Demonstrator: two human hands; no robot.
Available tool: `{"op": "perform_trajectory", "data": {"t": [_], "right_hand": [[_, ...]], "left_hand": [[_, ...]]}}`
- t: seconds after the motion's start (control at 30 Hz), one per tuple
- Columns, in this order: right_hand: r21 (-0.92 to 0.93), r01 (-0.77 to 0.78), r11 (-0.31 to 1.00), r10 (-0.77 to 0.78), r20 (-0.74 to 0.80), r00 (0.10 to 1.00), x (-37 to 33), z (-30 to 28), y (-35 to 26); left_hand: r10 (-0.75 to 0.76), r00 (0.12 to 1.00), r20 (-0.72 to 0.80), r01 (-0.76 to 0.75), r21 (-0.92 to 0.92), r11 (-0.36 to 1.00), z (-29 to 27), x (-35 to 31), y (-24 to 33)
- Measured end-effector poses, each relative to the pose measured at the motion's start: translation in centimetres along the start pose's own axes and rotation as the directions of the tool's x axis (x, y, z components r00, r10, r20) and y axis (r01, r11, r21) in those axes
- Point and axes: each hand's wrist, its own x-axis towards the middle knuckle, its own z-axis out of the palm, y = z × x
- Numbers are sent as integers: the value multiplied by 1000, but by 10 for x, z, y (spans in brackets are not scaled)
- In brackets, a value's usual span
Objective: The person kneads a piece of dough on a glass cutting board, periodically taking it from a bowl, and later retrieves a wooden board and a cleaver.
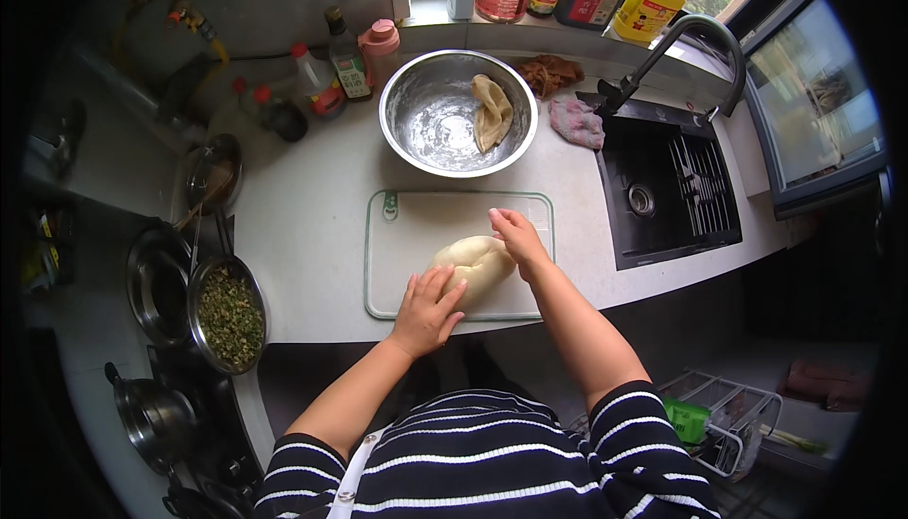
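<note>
A smooth, pale lump of dough (478, 263) lies on a white cutting board (397, 235) with a green rim, near the counter's front edge. A crease runs across its top. My left hand (428, 313) rests on the dough's near left side, with its fingers spread over the surface. At the dough's right end is my right hand (520, 237), its fingers loosely bent and raised over the far side. Nothing shows between the right fingers. The underside of the dough is hidden.
Beyond the board stands a steel bowl (416, 107) holding a beige cloth (491, 114). A black sink (629, 230) is at right. A pan of chopped green filling (230, 318) sits left, beside a stove. Bottles (348, 60) line the back left.
</note>
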Motion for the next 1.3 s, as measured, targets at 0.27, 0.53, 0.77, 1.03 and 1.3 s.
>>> {"op": "perform_trajectory", "data": {"t": [0.27,0.53,0.77,1.03,1.3], "right_hand": [[-397,-209,894,129,-219,967,20,-2,-4],[-508,-36,861,58,28,998,11,28,-48],[-690,669,276,-667,364,650,-41,71,-68],[-832,552,58,-714,352,605,-81,94,-43],[-648,740,183,-854,268,446,-29,72,16]], "left_hand": [[-118,975,-186,110,-54,993,26,10,-11],[-667,745,2,572,-518,637,38,6,-22],[-481,839,-256,387,-342,856,16,-3,-47],[-459,832,-312,193,-613,766,4,48,-29],[-211,887,-411,176,-121,977,42,49,-33]]}}
